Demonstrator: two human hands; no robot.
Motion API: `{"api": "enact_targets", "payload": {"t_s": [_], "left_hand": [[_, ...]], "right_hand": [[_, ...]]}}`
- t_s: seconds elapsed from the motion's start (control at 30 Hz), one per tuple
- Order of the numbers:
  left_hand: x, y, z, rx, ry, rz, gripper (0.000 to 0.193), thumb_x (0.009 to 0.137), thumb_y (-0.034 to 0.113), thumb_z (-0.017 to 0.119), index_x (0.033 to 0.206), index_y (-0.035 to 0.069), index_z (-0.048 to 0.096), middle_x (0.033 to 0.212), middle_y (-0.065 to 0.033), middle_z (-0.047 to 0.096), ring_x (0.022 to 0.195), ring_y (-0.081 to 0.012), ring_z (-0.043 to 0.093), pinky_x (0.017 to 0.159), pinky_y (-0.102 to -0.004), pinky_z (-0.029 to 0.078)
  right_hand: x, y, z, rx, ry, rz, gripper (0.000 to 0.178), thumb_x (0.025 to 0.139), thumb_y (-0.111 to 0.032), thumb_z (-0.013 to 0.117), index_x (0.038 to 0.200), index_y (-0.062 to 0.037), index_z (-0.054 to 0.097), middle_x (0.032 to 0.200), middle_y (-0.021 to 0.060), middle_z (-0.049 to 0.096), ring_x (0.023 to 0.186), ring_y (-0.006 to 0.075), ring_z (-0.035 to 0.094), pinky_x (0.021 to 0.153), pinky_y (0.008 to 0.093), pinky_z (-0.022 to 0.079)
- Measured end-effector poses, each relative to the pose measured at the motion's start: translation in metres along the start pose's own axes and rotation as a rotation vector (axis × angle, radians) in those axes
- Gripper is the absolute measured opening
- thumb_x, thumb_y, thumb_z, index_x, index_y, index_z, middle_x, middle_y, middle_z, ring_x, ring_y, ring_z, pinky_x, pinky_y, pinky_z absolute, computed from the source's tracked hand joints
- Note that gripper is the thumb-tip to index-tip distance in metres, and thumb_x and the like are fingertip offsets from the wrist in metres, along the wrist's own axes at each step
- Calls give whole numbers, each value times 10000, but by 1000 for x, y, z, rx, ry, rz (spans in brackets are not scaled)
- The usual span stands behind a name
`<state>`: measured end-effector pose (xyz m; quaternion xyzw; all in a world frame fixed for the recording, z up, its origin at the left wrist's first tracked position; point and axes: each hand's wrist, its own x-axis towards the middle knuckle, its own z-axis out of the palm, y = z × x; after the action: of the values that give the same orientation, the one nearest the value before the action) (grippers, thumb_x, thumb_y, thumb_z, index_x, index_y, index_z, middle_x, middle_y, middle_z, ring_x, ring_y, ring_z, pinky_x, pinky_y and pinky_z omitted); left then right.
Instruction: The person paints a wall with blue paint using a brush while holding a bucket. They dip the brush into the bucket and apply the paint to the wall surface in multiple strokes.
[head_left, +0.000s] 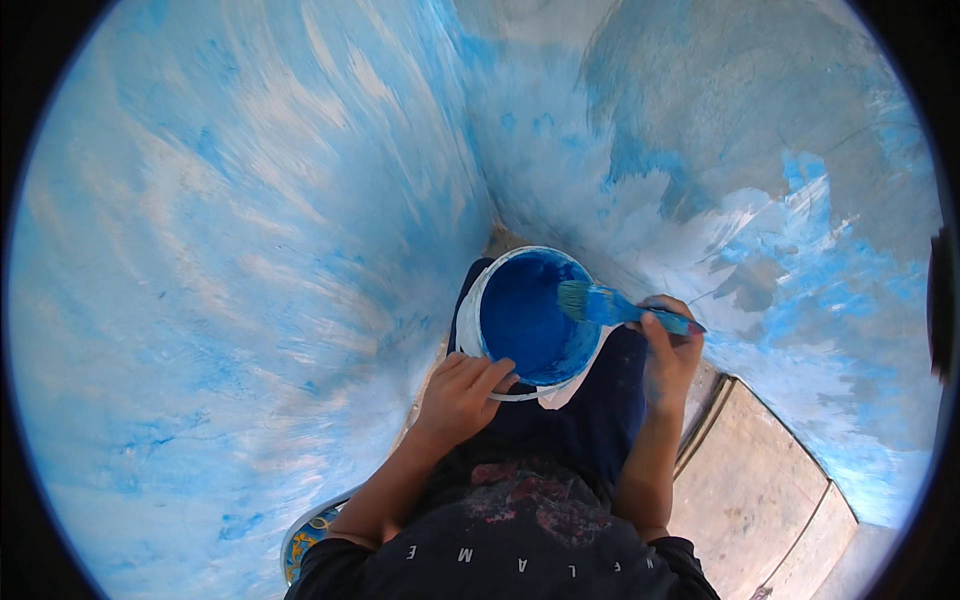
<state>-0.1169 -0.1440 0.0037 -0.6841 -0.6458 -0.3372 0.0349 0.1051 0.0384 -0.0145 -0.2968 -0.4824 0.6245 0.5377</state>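
A white bucket (468, 325) of blue paint (520, 315) is in front of my body, above my dark trousers. My left hand (467, 390) grips its near left rim, fingers curled over the edge. In my right hand (668, 345) is a paintbrush (612, 304), held by its blue-smeared handle, which has a reddish end. The brush lies across the bucket's right rim, its bristles over the paint. Whether the bristle tips touch the paint, I cannot tell. My right thumb and fingers are closed round the handle.
Two walls meet in a corner ahead. The left wall (250, 250) is streaked light blue and white; the right wall (720, 120) shows grey patches among the blue. Floor tiles (750, 480) lie at lower right. A patterned blue and yellow rounded object (298, 548) is at lower left.
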Motion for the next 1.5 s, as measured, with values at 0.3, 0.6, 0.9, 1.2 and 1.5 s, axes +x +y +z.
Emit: {"api": "enact_targets", "payload": {"t_s": [0.3, 0.6, 0.9, 1.2, 1.5], "left_hand": [[-27, -39, -15, 60, 22, -74, 183, 875, 115, 797, 1035, 47, 735, 825, -75, 676, 741, -284, 639, 727, -433, 478], [-23, -39, 1, 27, 61, 33, 152, 875, 102, 788, 1002, 38, 731, 774, -79, 645, 695, -283, 619, 683, -419, 440], [1, -32, 18, 29, 55, 140, 202, 859, 177, 828, 981, 45, 735, 755, -53, 647, 653, -234, 610, 635, -391, 397], [-17, -32, 5, -108, 17, 105, 175, 831, 147, 855, 959, 71, 761, 762, -39, 673, 662, -226, 626, 654, -382, 394], [-13, -30, 4, -94, -17, 49, 162, 855, 174, 848, 956, 76, 767, 804, -34, 705, 676, -219, 631, 666, -376, 398]], "right_hand": [[-1, -21, 62, -315, -259, 0, 221, 912, 72, 753, 1121, 3, 751, 1086, 113, 712, 944, 187, 691, 852, 305, 529], [-8, -48, 59, -326, -271, -98, 219, 911, 68, 748, 1123, 15, 744, 1069, 111, 705, 967, 188, 676, 853, 302, 520], [-25, -53, 26, -380, -144, -76, 192, 934, 64, 734, 1120, 30, 707, 1075, 91, 676, 974, 167, 646, 836, 288, 516], [-23, -39, 41, -292, -148, -68, 185, 920, 29, 764, 1103, 33, 734, 1046, 106, 698, 945, 162, 681, 791, 287, 528], [4, -5, 75, -772, -67, -64, 210, 845, -57, 822, 1030, 27, 766, 799, 143, 735, 645, 203, 684, 650, 326, 536]]}}
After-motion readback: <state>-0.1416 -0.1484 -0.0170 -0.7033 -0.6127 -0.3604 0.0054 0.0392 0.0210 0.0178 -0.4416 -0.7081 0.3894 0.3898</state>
